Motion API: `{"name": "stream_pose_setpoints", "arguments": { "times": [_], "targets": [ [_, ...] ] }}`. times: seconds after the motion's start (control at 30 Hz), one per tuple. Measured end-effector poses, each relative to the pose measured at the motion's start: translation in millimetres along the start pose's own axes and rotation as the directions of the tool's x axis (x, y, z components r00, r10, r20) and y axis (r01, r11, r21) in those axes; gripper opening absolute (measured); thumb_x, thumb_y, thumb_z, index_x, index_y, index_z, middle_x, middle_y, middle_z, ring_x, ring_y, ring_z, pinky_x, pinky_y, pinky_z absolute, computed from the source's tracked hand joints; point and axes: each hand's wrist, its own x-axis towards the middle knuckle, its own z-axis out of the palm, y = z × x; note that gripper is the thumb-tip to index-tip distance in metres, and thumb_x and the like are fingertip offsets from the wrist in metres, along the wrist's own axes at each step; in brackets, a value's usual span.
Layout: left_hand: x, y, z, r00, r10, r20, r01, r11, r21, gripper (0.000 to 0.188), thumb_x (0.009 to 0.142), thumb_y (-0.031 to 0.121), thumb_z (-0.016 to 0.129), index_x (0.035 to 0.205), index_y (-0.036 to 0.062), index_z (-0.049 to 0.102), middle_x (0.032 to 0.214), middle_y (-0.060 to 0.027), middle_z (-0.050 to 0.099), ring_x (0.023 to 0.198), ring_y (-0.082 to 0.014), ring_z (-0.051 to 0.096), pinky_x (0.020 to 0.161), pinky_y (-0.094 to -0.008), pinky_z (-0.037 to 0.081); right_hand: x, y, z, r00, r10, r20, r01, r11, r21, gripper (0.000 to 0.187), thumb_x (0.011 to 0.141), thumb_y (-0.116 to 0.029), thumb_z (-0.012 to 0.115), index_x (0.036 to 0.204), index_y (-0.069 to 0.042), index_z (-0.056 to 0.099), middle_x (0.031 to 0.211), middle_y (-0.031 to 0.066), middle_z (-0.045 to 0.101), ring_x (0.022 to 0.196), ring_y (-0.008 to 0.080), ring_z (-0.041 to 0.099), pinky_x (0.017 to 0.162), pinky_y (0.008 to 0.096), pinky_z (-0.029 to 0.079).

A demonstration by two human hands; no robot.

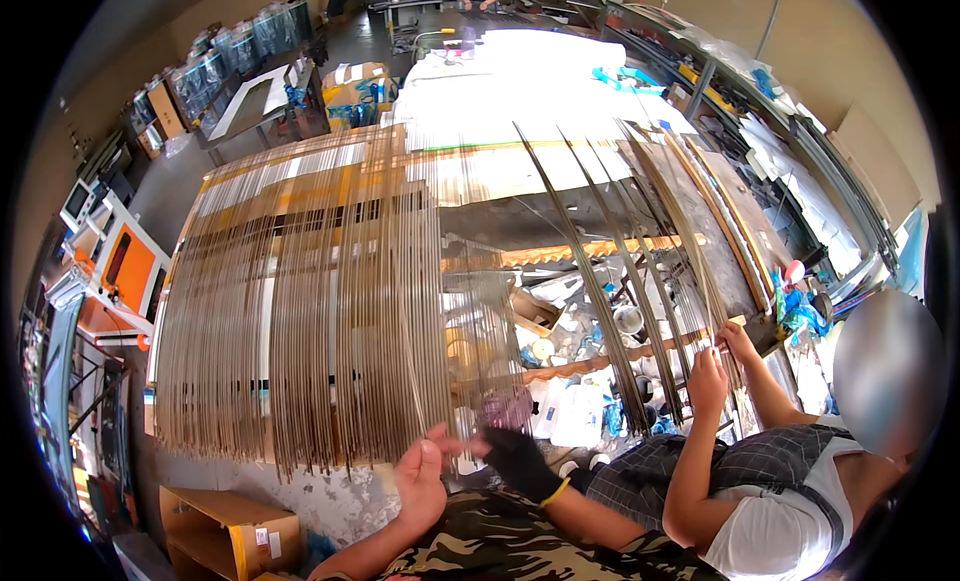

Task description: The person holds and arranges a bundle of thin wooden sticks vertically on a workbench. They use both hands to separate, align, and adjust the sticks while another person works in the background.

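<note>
Long thin brown rods (300, 311) lie side by side in a dense sheet in front of me, their near ends hanging unevenly. My left hand (422, 473) is bare and closed at the near end of this sheet, fingers pinched at a paler thin rod (415, 366). Close beside it, my right hand (522, 468) wears a black fingerless glove. Its fingertips point toward the left hand, just below a sparser group of rods (485, 341); blur hides whether they grip anything.
At right, a co-worker's hands (718, 359) hold near ends of more rods. Darker rod bundles (585, 271) span a gap above loose clutter. A cardboard box (230, 536) stands at lower left. White sheeting (520, 81) covers the far table; an orange-and-white machine (125, 271) stands left.
</note>
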Motion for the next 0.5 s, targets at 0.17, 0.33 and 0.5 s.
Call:
{"name": "stream_pose_setpoints", "arguments": {
  "times": [0.17, 0.33, 0.5],
  "targets": [
    [12, 17, 13, 0.996, -0.063, 0.062, 0.072, 0.985, -0.157, 0.047, 0.104, 0.030, 0.037, 0.133, -0.0061, 0.043, 0.113, -0.0123, 0.063, 0.091, -0.0152, 0.061, 0.085, -0.0296, 0.049, -7, -45, 11, 0.971, 0.144, 0.190, -0.198, 0.930, 0.309, 0.026, 0.094, -0.025, 0.058, 0.103, -0.001, 0.063, 0.088, 0.0102, 0.065, 0.082, 0.0166, 0.063, 0.076, 0.0302, 0.049],
    [10, 0, 11, 0.983, -0.046, 0.178, 0.079, 0.980, -0.181, 0.047, 0.103, 0.029, 0.039, 0.136, -0.0053, 0.040, 0.115, -0.0131, 0.062, 0.093, -0.0160, 0.060, 0.082, -0.0288, 0.050, -15, -47, 14, 0.987, 0.134, 0.084, -0.158, 0.868, 0.471, 0.026, 0.092, -0.018, 0.061, 0.113, -0.002, 0.061, 0.095, 0.0072, 0.067, 0.087, 0.0117, 0.061, 0.078, 0.0288, 0.048],
    [6, -3, 12, 0.961, -0.088, 0.263, 0.174, 0.931, -0.322, 0.047, 0.102, 0.029, 0.042, 0.138, -0.0012, 0.041, 0.125, -0.0152, 0.056, 0.094, -0.0166, 0.059, 0.075, -0.0246, 0.049, -17, -38, 10, 0.988, 0.072, 0.136, -0.128, 0.875, 0.468, 0.025, 0.091, -0.014, 0.063, 0.113, -0.003, 0.061, 0.096, 0.0069, 0.067, 0.087, 0.0122, 0.061, 0.079, 0.0284, 0.049]
  ]
}}
